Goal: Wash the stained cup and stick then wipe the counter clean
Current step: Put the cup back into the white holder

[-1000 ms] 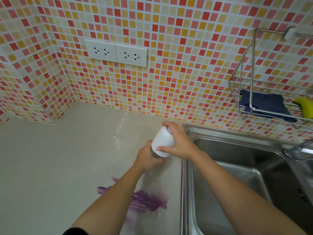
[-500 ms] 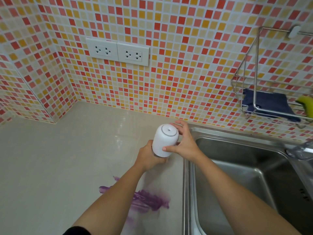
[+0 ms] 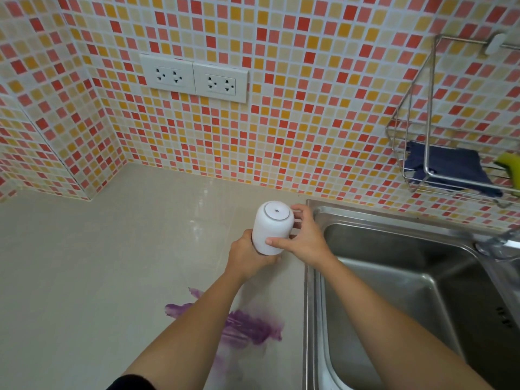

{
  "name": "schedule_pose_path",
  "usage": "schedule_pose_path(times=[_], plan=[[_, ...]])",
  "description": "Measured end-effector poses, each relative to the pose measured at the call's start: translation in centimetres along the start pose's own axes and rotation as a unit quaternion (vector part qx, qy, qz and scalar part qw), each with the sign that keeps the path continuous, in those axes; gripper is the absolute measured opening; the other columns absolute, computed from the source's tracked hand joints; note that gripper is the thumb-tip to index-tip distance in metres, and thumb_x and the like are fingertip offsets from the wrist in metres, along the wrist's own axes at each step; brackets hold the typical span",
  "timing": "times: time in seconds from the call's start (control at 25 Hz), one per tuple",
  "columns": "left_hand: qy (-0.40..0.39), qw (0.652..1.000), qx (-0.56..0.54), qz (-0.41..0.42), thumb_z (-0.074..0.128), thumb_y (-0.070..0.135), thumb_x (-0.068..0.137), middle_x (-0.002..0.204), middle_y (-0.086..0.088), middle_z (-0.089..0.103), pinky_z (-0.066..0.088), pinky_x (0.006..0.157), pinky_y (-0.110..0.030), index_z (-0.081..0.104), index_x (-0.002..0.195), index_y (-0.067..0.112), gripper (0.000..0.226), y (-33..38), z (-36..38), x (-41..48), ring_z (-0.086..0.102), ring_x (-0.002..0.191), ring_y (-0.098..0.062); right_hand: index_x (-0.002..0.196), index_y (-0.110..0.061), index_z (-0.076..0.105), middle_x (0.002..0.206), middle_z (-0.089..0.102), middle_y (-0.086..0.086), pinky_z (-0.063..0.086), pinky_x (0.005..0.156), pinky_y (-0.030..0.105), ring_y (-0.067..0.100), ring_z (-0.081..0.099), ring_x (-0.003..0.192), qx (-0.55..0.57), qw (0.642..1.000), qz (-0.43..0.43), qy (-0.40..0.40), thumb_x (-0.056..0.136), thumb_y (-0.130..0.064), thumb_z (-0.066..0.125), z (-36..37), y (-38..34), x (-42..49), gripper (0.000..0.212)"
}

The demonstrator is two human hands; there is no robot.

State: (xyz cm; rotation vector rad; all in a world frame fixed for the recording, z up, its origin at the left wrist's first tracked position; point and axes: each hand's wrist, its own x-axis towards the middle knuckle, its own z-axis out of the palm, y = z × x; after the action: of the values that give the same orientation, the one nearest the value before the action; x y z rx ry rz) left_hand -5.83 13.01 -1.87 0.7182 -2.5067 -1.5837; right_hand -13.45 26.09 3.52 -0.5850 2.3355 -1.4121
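Holding the white cup [image 3: 271, 229] bottom-up at mid-frame, just left of the sink [image 3: 394, 277], we grip its lower end with our left hand [image 3: 247, 257] and clasp its side with our right hand [image 3: 306, 240], likely to drain it.

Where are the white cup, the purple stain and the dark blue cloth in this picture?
white cup [image 3: 268, 229]: head view, on its side wall.
purple stain [image 3: 247, 330]: head view, on its darkest smear.
dark blue cloth [image 3: 453, 167]: head view, middle of the fabric.
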Motion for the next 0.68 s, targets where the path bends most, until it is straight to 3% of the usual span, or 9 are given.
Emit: schedule_pose_path(times=[0.24,0.48,0.6,0.68], plan=[[-0.045,0.999,-0.003,0.016,0.088,0.030,0.056,0.120,0.003,0.059,0.046,0.082,-0.023,0.045,0.130,0.019,0.086,-1.0,-0.9,-0.1,0.056,0.106,-0.016,0.122,-0.033,0.043,0.130,0.052,-0.012,0.049,0.097,0.042,0.012,0.047,0.123,0.011,0.991,0.007,-0.134,0.057,-0.019,0.088,-1.5,1.2,0.8,0.080],[-0.082,0.995,0.049,0.015,0.086,0.018,0.061,0.127,-0.005,0.059,0.044,0.091,-0.025,0.042,0.134,0.014,0.085,-1.9,-1.9,0.2,0.054,0.112,-0.016,0.122,-0.032,0.042,0.132,0.050,-0.010,0.043,0.102,0.046,0.015,0.045,0.127,0.045,0.986,0.022,-0.160,0.061,-0.012,0.085,-0.5,3.4,1.1,0.077],[-0.090,0.992,0.092,0.003,0.070,0.002,0.071,0.133,-0.009,0.054,0.046,0.098,-0.033,0.040,0.137,0.011,0.074,-1.7,-3.0,0.3,0.050,0.123,-0.023,0.129,-0.031,0.037,0.138,0.045,-0.006,0.038,0.107,0.049,0.018,0.041,0.130,0.031,0.984,0.024,-0.177,0.062,-0.014,0.085,-0.2,3.9,1.3,0.084],[-0.056,0.993,0.104,0.005,0.053,-0.010,0.074,0.135,-0.013,0.052,0.045,0.100,-0.034,0.041,0.136,0.008,0.066,-0.8,-4.4,0.1,0.050,0.124,-0.024,0.140,-0.028,0.027,0.148,0.034,-0.001,0.031,0.112,0.045,0.019,0.033,0.136,0.012,0.985,0.027,-0.172,0.063,-0.016,0.085,-0.5,3.4,0.8,0.096]])
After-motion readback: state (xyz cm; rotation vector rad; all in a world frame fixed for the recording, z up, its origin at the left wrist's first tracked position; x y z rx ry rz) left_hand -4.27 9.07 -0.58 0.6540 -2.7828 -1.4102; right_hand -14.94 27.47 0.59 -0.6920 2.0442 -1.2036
